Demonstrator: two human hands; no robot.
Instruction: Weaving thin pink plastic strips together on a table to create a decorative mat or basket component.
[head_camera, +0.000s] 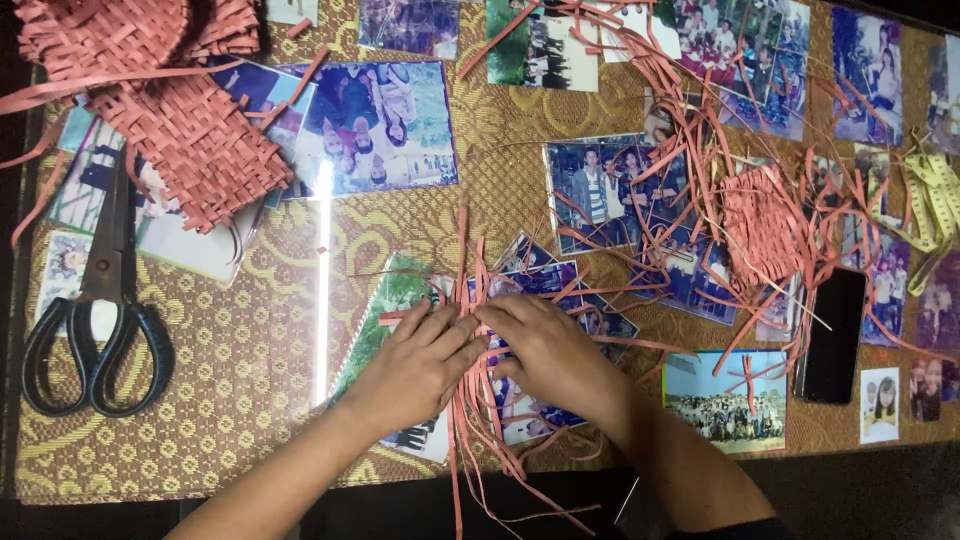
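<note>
Both my hands press flat on a small bundle of thin red strips (473, 280) that lies on the glass-topped table. My left hand (418, 360) rests on the left side of the strips, fingers together and pointing right. My right hand (552, 350) lies across them from the right, its fingertips meeting the left hand's. The strips run away from me and towards me, fanning out below my wrists (490, 450). One short strip (395, 315) crosses sideways under my left fingers.
Large black-handled scissors (95, 320) lie at the left. Woven red pieces (180, 130) sit at the top left, a smaller woven piece (762, 225) amid a tangle of loose strips at the right. A black phone (832, 335) and a yellow tape measure (935, 205) lie far right. Photographs lie under the glass.
</note>
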